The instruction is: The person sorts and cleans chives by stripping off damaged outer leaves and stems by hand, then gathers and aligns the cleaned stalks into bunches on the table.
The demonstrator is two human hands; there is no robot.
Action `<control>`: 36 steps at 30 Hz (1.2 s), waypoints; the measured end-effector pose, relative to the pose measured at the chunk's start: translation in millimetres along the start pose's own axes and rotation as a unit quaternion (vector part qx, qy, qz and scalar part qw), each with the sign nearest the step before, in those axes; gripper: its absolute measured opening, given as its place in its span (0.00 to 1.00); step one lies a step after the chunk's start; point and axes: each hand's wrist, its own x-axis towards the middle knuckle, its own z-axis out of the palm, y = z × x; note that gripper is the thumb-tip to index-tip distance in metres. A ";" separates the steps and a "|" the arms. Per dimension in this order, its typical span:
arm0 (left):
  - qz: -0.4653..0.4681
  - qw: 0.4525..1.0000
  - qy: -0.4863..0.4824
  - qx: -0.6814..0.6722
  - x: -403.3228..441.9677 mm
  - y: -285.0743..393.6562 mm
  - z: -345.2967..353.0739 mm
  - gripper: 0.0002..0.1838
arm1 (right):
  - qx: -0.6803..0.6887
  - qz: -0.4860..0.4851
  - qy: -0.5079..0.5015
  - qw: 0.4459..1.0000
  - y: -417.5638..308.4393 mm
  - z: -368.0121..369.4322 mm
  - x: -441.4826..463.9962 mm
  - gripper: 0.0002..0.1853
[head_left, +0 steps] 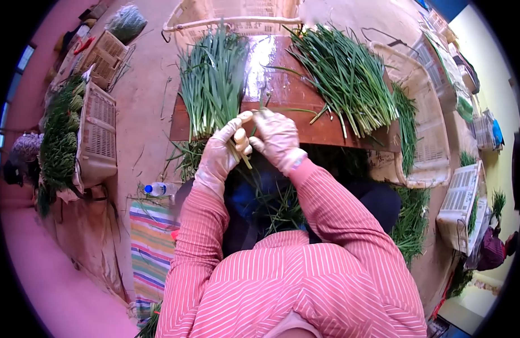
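My left hand point(220, 149), in a pale thin glove, is closed round a few garlic chives point(244, 156), their pale stem ends pointing down toward my lap. Close beside it is my right hand point(278, 138), gloved too, with its fingers curled. A thin chive leaf point(263, 102) rises at the right fingertips and seems pinched there. Just beyond my left hand, a pile of chives point(212, 81) lies on the brown board point(265, 93), stems toward me. A second, larger chive pile point(350, 79) lies at the board's right side.
A plastic basket point(231, 22) stands behind the board, another basket point(426, 124) at its right. Loose greens point(412, 219) lie near my right leg. At left are a bottle point(155, 189), a striped mat point(150, 242) and a crate point(97, 132) of greens. A person point(493, 248) is partly visible far right.
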 end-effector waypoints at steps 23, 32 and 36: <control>-0.107 0.992 -0.056 0.033 29.3 -71.9 6.2 0.26 | 0.600 0.392 -0.224 0.661 13.6 -62.6 -89.3 0.13; -0.109 0.988 -0.106 -0.009 27.2 -76.0 13.2 0.28 | 0.620 0.385 -0.265 0.630 10.7 -53.5 -81.2 0.17; -0.142 0.985 -0.090 0.033 23.0 -81.4 11.9 0.28 | 0.626 0.357 -0.311 0.620 12.9 -54.7 -76.8 0.17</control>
